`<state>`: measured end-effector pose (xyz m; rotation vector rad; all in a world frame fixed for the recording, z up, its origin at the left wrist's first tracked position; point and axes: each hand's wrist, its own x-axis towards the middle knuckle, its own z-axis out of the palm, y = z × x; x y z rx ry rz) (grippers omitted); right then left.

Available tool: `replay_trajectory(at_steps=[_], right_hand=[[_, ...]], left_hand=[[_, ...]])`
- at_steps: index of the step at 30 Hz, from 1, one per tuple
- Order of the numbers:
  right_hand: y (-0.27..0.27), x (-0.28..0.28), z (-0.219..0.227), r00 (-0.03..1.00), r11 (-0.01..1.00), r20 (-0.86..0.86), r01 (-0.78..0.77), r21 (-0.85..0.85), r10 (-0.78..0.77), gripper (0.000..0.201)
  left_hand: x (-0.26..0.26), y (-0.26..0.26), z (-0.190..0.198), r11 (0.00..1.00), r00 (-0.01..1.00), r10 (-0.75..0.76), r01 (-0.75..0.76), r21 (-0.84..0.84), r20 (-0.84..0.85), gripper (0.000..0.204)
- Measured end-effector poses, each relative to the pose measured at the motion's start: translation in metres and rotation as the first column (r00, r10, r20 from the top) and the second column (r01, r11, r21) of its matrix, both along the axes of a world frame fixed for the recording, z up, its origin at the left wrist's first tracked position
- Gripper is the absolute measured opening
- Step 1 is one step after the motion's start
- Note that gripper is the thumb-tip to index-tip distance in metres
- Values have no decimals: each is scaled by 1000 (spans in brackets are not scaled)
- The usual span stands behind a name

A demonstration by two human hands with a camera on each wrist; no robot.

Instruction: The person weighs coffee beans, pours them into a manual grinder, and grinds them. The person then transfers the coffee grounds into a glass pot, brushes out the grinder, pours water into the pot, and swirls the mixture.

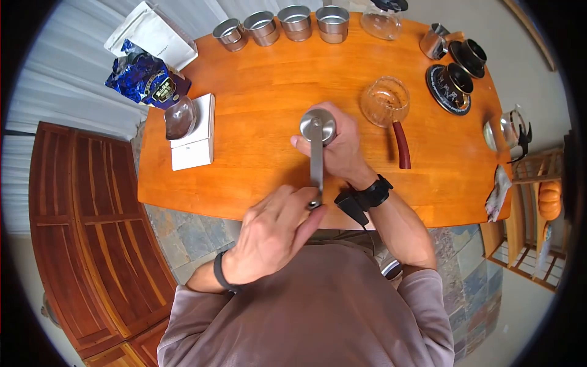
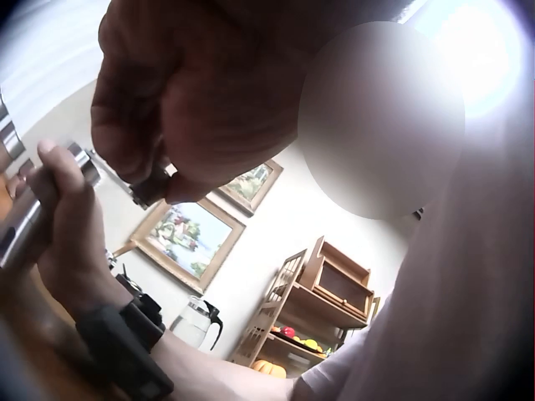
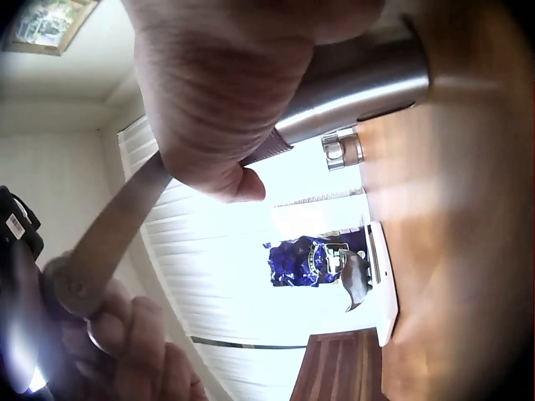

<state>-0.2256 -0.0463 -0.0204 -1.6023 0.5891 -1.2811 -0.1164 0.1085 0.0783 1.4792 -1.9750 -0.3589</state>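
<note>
A steel hand grinder (image 1: 317,126) stands over the table, seen from above, its long crank (image 1: 316,160) pointing toward the person. The right hand (image 1: 343,147) grips its cylindrical body, shown also as a shiny steel cylinder (image 3: 359,83) in the right wrist view. Curled fingers of the left hand (image 1: 269,229) hold the knob (image 1: 314,204) at the crank's end. In the left wrist view the left hand (image 2: 201,100) looms dark and close above the knob, with the right hand (image 2: 73,225) around the body.
A glass pot (image 1: 385,103) with a red handle (image 1: 401,145) is right of the grinder. A white scale (image 1: 194,147) bearing a clear cup (image 1: 180,118), a blue bag (image 1: 150,82) and a white bag (image 1: 156,37) are left. Several metal cups (image 1: 296,23) line the far edge; black cups (image 1: 458,78) stand right.
</note>
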Motion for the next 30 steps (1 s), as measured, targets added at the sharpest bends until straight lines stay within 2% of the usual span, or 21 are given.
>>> replay_trajectory(at_steps=[4, 8, 10, 11, 12, 14, 16, 17, 19, 20, 22, 24, 25, 26, 28, 29, 30], right_hand=[[2, 0, 4, 1000, 999, -12, 7, -51, -8, 23], [0, -1, 4, 999, 997, -47, 21, -80, -25, 24], [4, -2, 7, 988, 977, -112, -127, -172, 108, 24], [7, 1, 11, 986, 954, -107, -155, -256, 132, 23], [9, 3, 11, 985, 954, -102, -158, -253, 136, 23], [10, 7, 13, 980, 926, -179, -149, -348, 90, 20], [11, 4, 14, 982, 938, -169, -140, -318, 90, 20], [11, 1, 15, 984, 952, -158, -122, -282, 79, 20], [5, -11, 15, 975, 940, -216, -117, -321, 47, 20], [2, -16, 15, 963, 931, -271, -113, -348, 15, 20], [4, -19, 17, 968, 936, -250, -117, -331, 33, 21], [5, -12, 19, 986, 936, -137, -134, -325, 93, 22], [4, -7, 12, 986, 921, -135, -137, -364, 93, 23], [4, -4, 11, 985, 922, -139, -144, -361, 100, 23], [3, 2, 8, 984, 921, -136, -154, -358, 112, 24], [3, 4, 6, 985, 923, -132, -154, -354, 114, 24], [0, 4, 6, 986, 923, -126, -147, -356, 109, 24]], left_hand=[[11, 12, 3, 995, 990, 77, -85, 61, 118, 30], [38, 2, -10, 911, 897, 397, -411, 37, 195, 21], [67, -23, -26, 867, 856, 491, -499, 8, 161, 22], [78, -38, -27, 869, 866, 483, -492, 49, 129, 23], [87, -54, -26, 869, 873, 477, -486, 95, 97, 25], [100, -91, -18, 900, 909, 412, -417, 126, 69, 29], [82, -120, 8, 949, 948, 289, -302, 90, 134, 29], [68, -126, 18, 949, 948, 290, -303, 84, 132, 29], [42, -138, 32, 945, 889, 270, -319, 76, 371, 26], [37, -142, 35, 949, 892, 263, -307, 68, 367, 26], [30, -146, 37, 993, 959, 90, -107, 48, 268, 28], [3, -142, 51, 986, 955, 115, -144, 88, 275, 26], [-10, -137, 53, 993, 949, 3, -39, 111, 315, 24], [-22, -131, 50, 989, 930, -106, 61, 138, 352, 23], [-47, -106, 30, 987, 778, -113, 158, -19, 618, 25], [-50, -96, 28, 990, 685, -70, 138, -34, 725, 29], [-47, -92, 29, 989, 683, -72, 143, -36, 727, 29]])
